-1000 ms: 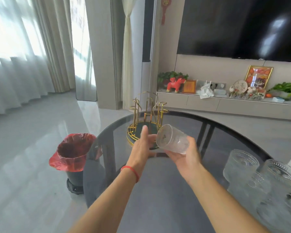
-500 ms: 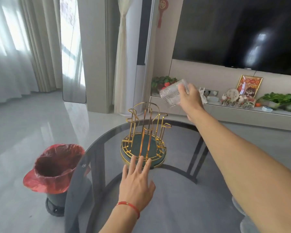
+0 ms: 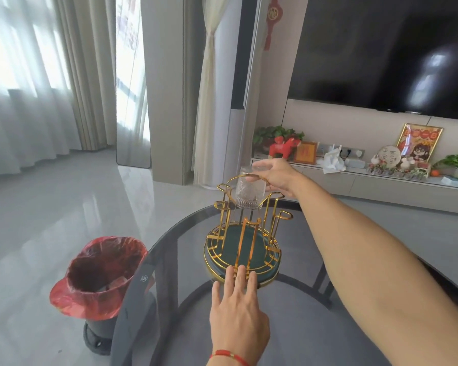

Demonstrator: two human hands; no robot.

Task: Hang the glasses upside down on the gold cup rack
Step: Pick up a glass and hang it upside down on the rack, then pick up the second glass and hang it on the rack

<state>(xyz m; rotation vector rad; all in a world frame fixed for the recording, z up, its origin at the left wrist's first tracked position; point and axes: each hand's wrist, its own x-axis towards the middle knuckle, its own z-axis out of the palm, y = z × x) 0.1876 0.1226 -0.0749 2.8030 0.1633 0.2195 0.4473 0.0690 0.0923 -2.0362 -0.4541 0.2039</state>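
Since the earlier frame the right hand (image 3: 276, 175) has come down from above the rack, bringing the glass (image 3: 248, 190) mouth-down among the upper prongs of the gold cup rack (image 3: 242, 241). The fingers (image 3: 259, 163) are clamped on the glass's base, now uppermost, which leaves the open mouth free to pass over a prong. The left hand (image 3: 238, 317) lies flat on the dark tabletop (image 3: 288, 326), fingers together and extended, tips touching the rack's green base, evidently to steady it against tipping. Whether the glass already rests on a prong cannot be told. A red-lined bin (image 3: 101, 276) stands on the floor beside the tabletop.
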